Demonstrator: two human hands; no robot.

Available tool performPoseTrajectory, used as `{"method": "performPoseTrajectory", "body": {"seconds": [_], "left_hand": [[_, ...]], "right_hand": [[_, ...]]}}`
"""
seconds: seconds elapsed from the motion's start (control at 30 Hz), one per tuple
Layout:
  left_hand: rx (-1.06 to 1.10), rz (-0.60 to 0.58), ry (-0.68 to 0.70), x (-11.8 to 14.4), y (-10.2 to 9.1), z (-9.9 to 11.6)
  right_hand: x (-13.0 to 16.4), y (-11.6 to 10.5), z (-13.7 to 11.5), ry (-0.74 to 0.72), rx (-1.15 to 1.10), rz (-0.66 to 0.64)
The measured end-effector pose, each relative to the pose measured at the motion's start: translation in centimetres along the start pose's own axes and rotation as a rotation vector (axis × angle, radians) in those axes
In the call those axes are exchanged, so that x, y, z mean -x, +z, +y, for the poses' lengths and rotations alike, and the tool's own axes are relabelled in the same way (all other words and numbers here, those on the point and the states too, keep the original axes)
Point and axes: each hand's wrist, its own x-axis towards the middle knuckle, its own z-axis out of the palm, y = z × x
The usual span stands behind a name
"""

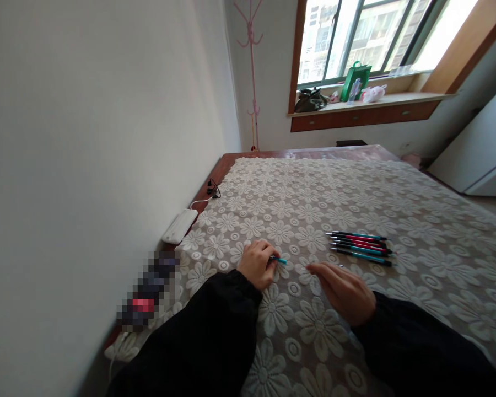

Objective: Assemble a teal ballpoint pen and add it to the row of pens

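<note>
My left hand (257, 263) is curled around a teal pen piece (279, 259) whose tip pokes out to the right, just above the lace cloth (297, 198). My right hand (344, 291) rests palm down on the cloth beside it, fingers stretched toward the left hand; whether it holds anything small I cannot tell. A row of several teal and red pens (359, 247) lies side by side on the cloth just beyond my right hand. Both arms wear black sleeves.
A white power bank (180, 226) with a cable and a black cord (213, 190) lie at the table's left edge by the wall. A blurred object (146, 292) sits nearer me. The windowsill holds a green bag (355, 80) and other bags. A pink coat stand (252, 71) stands in the corner.
</note>
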Motion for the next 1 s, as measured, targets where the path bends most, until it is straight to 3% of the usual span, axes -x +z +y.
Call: {"method": "performPoseTrajectory", "body": {"seconds": [0.3, 0.8, 1.0], "left_hand": [[0.109, -0.067, 0.182, 0.2, -0.1, 1.2], [0.235, -0.113, 0.256, 0.4, 0.4, 1.5], [0.261, -0.159, 0.238, 0.6, 0.5, 1.7]], "right_hand": [[0.0, 0.7, 0.0, 0.032, 0.052, -0.073], [-0.2, 0.8, -0.3, -0.066, 0.092, -0.055], [-0.2, 0.7, 0.0, -0.013, 0.135, -0.086]]}}
